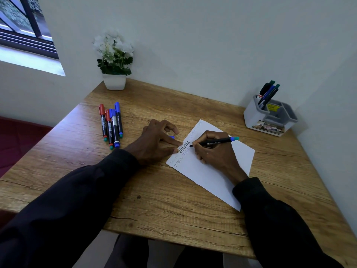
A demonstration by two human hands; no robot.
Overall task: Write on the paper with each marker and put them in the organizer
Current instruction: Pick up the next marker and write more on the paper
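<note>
Right grip (214,151) pinches black marker (214,141), tip on paper (212,176); left grip (156,144) presses paper's edge, blue cap (172,137) pinched between fingers.

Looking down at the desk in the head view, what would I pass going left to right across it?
Loose markers lying on the wood → left hand → right hand gripping a marker → organizer with pens standing in it.
</note>
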